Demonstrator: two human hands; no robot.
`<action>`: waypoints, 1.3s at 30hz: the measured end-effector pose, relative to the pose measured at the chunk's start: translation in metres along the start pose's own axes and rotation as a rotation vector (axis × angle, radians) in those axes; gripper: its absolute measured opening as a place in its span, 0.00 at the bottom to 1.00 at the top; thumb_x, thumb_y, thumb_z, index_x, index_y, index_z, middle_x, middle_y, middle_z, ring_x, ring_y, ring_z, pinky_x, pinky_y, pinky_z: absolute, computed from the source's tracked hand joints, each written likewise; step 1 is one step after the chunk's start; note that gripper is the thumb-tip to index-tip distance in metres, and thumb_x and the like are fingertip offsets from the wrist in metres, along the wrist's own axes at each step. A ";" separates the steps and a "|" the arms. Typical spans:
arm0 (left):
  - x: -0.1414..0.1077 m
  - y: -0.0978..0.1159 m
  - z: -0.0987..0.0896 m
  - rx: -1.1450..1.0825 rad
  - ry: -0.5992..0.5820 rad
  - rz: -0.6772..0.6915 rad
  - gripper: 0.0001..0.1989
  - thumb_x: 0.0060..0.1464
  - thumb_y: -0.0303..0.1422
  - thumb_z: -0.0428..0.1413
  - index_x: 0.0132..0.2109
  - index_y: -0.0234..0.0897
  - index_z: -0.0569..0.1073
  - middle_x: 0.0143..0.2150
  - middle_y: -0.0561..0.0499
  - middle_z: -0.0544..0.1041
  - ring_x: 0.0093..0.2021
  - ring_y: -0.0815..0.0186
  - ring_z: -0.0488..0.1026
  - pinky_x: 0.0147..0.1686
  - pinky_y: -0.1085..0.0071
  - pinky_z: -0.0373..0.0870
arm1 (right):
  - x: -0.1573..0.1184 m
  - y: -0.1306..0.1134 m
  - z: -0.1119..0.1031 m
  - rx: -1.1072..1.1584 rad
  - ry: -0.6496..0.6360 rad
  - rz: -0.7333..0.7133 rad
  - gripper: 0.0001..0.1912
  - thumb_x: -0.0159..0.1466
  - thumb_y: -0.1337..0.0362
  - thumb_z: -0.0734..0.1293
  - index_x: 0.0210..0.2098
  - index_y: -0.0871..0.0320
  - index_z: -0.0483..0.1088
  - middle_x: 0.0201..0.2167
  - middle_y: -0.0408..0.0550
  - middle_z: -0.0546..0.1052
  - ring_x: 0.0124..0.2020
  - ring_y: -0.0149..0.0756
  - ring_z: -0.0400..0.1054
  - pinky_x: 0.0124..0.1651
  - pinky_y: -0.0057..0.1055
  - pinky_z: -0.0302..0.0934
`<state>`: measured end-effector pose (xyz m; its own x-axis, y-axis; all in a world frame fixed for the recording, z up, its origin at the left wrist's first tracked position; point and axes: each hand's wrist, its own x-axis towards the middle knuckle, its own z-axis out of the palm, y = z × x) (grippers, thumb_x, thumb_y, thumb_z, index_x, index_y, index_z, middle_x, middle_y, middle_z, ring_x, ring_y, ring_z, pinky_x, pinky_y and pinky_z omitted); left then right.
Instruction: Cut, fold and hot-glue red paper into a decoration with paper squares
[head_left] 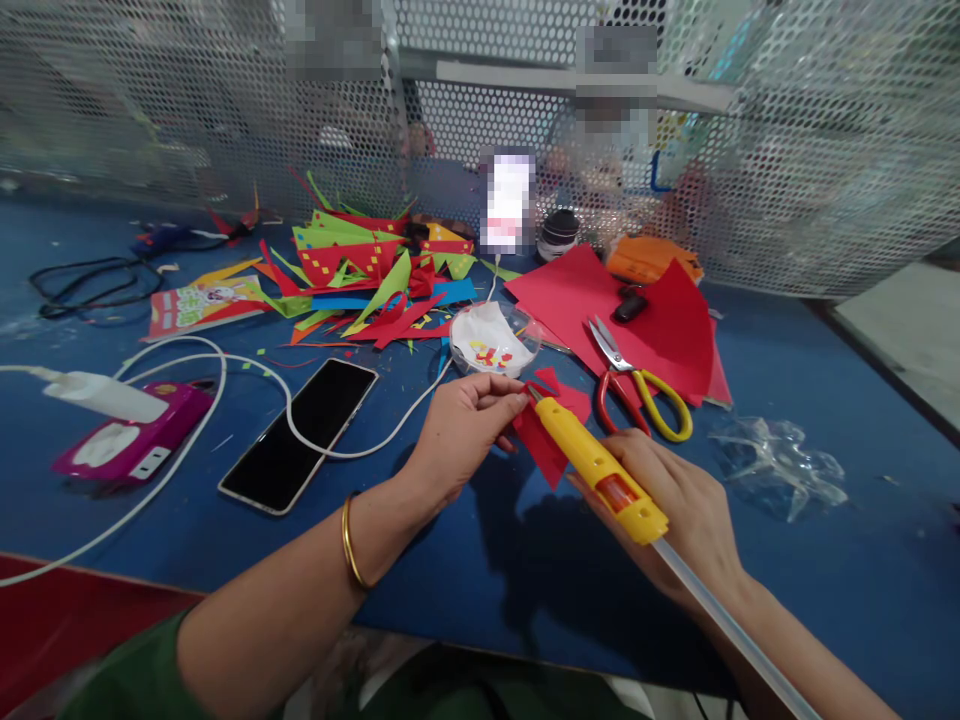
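Red paper piece (549, 462), nearer me than the round dish (454, 350), is pinched between the thumb and fingers of my left grip (472, 425). My right grip (679, 490) is wrapped around the yellow glue gun (589, 455), nozzle beside my left fingertips. Right of the dish lie scissors (616, 362); left and nearer, a black phone (300, 435) rests on the tabletop (420, 590).

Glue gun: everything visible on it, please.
The glue gun has a yellow, plastic-looking body with an orange-red window near its rear and a narrow, pointed nozzle. A long translucent stick extends from the back. The right hand grips it above the table, nozzle pointing away from the person, at the red paper in the left hand. Nozzle-to-paper contact is unclear; the trigger is hidden.
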<state>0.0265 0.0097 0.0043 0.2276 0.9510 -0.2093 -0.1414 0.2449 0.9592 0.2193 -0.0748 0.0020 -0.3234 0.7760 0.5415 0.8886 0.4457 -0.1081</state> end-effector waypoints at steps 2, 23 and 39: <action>0.000 0.000 0.000 -0.004 -0.001 -0.001 0.05 0.48 0.30 0.64 0.35 0.34 0.78 0.26 0.53 0.77 0.23 0.72 0.70 0.20 0.77 0.72 | -0.002 0.001 0.000 0.011 -0.021 0.012 0.03 0.70 0.64 0.64 0.39 0.56 0.65 0.30 0.43 0.77 0.26 0.32 0.72 0.27 0.27 0.61; -0.001 -0.001 -0.001 0.003 0.003 -0.004 0.06 0.48 0.30 0.64 0.35 0.34 0.78 0.27 0.53 0.77 0.23 0.72 0.71 0.20 0.77 0.72 | -0.004 0.001 0.000 0.037 -0.010 0.046 0.03 0.68 0.63 0.65 0.38 0.56 0.66 0.29 0.43 0.76 0.24 0.31 0.70 0.26 0.27 0.60; 0.000 -0.001 0.000 0.016 0.004 -0.005 0.06 0.47 0.31 0.64 0.35 0.35 0.79 0.27 0.53 0.77 0.23 0.71 0.71 0.21 0.76 0.72 | -0.002 0.000 0.000 0.021 0.002 0.051 0.03 0.67 0.64 0.65 0.37 0.55 0.67 0.28 0.43 0.76 0.23 0.31 0.69 0.25 0.28 0.58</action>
<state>0.0268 0.0096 0.0036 0.2245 0.9504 -0.2151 -0.1244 0.2469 0.9610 0.2197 -0.0767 0.0010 -0.2773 0.7972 0.5363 0.8969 0.4149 -0.1529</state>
